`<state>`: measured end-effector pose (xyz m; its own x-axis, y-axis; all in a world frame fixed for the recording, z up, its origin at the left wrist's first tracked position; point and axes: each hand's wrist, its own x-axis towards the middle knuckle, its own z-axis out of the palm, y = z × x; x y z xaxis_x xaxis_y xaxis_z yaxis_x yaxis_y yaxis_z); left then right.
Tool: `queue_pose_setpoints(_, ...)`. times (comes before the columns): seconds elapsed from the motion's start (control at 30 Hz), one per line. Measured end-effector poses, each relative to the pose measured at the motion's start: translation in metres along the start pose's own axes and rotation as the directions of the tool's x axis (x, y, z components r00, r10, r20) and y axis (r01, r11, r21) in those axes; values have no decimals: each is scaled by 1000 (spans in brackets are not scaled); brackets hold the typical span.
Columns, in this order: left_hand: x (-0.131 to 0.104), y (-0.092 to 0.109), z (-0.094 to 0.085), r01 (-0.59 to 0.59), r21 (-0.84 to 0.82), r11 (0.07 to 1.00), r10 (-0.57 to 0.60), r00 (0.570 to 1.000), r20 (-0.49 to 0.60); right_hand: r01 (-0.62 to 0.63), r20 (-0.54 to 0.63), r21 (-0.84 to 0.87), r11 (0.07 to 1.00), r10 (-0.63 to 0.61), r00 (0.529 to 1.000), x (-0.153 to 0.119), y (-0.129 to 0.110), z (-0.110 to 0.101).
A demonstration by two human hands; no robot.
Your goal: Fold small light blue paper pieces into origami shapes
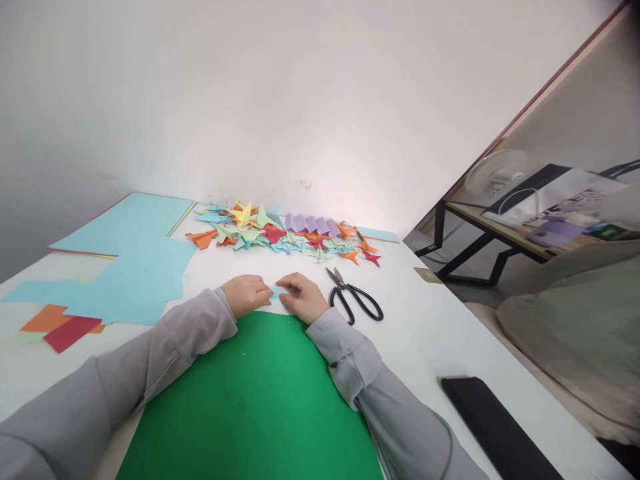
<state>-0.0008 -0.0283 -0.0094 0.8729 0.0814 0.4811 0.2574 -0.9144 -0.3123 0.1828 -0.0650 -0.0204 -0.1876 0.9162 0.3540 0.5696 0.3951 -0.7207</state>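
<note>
A small piece of light blue paper (275,293) lies between my two hands, just beyond the far edge of a green sheet (245,400). My left hand (246,295) is closed at the left side of this paper, fingertips on it. From the other side my right hand (304,298) pinches it with thumb and fingers, the hand curled. The fingers cover part of the paper, so its exact folds cannot be made out. Black-handled scissors (345,291) rest to the right of my right hand, their blades slightly apart.
Many folded paper shapes (245,215) in mixed colours line the wall, with a purple pleated strip (313,225) among them. Light blue sheets (135,280) and orange and red pieces (73,333) lie at left. A black flat object (493,423) sits at front right.
</note>
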Motion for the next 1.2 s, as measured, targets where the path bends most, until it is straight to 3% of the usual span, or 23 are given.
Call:
queue_pose_setpoints(0.3,4,-3,4,-43,30,999,44,999,-17,55,10,10,998,-55,998,-1,4,3)
queue_pose_setpoints(0.53,0,-3,0,19,-60,998,-21,1000,-20,144,40,-76,987,-141,989,-2,1,4)
queue_pose_setpoints(0.83,-3,-11,-1,-65,-59,996,61,995,-73,145,52,-114,983,-139,989,-2,1,4)
queue_pose_setpoints(1.2,-1,-5,2,-3,11,1000,2,1000,15,130,53,-116,985,-125,991,-2,2,5)
